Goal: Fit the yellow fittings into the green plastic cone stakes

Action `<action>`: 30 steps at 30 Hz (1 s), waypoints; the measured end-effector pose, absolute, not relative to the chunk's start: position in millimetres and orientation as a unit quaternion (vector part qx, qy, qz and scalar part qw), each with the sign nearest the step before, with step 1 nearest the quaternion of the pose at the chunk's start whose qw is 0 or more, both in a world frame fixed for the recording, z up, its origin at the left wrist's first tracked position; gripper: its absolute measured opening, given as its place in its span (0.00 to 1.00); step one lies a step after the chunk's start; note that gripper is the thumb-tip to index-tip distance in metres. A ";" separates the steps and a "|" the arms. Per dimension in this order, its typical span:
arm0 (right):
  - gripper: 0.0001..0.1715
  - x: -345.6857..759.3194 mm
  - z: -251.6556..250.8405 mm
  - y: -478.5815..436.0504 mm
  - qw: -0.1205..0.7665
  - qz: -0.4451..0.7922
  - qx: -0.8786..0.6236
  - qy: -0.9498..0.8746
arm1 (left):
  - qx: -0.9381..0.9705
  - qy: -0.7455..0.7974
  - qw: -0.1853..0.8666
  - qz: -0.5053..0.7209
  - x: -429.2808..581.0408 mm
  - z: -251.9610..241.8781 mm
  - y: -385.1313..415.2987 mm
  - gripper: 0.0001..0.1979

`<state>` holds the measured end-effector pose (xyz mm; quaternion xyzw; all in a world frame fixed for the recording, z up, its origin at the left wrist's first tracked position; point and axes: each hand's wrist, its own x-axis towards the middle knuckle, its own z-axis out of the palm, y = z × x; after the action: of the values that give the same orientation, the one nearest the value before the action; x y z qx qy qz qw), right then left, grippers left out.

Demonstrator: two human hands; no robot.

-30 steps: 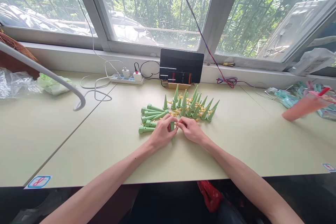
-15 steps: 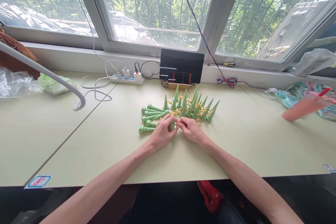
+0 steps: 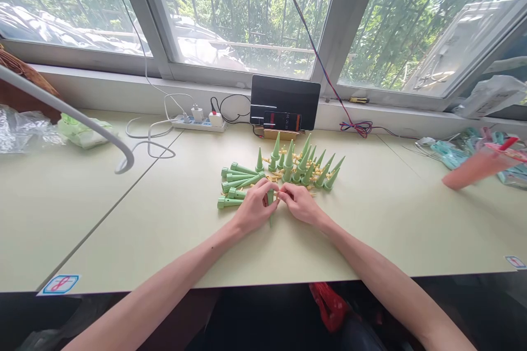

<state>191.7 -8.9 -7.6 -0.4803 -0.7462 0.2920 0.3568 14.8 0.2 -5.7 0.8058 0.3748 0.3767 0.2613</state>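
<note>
Nothing has shifted: left hand (image 3: 253, 209) grips a spike (image 3: 270, 198), right hand (image 3: 302, 204) pinches its yellow fitting (image 3: 276, 196); spare spikes (image 3: 302, 167) stand at 12 o'clock.

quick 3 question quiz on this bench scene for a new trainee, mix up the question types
1. True or false: the left hand and right hand meet on one green spike.
2. Seen from the upright cones, where is the pile of flat-lying spikes? A) to the left B) to the right C) on the windowsill
3. Fill in: the white power strip lies to the ____ of the dark screen.

Key: 1 true; 2 A; 3 left
</note>
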 end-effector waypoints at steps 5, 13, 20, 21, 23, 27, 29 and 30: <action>0.15 191.7 -8.4 -8.8 0.357 0.292 -0.480 -0.746 | 0.805 0.375 0.263 0.378 15.1 -4.6 -0.2 0.07; 0.16 190.7 -6.3 -9.4 0.359 0.298 -0.490 -0.736 | 0.806 0.375 0.256 0.380 15.4 -2.4 -0.3 0.07; 0.16 189.2 -6.3 -9.8 0.373 0.319 -0.494 -0.718 | 0.805 0.379 0.255 0.380 15.6 -2.6 -1.4 0.07; 0.16 189.2 -6.6 -9.8 0.374 0.320 -0.494 -0.717 | 0.805 0.380 0.253 0.380 15.6 -2.8 -1.4 0.07; 0.16 189.3 -7.0 -9.8 0.374 0.320 -0.493 -0.718 | 0.805 0.380 0.251 0.380 15.6 -3.0 -1.5 0.06; 0.16 189.3 -7.5 -9.7 0.374 0.320 -0.492 -0.718 | 0.806 0.378 0.253 0.378 15.4 -2.7 -1.7 0.06; 0.16 189.4 -7.5 -9.5 0.374 0.320 -0.491 -0.719 | 0.807 0.376 0.253 0.379 15.3 -2.6 -1.7 0.06; 0.16 189.5 -7.6 -9.5 0.374 0.319 -0.491 -0.719 | 0.807 0.376 0.252 0.380 15.3 -2.7 -1.7 0.06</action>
<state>189.5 -9.5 -7.6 -0.4909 -0.7193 0.3193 0.3737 15.3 -1.7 -2.7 0.8067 0.3761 0.3798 0.2521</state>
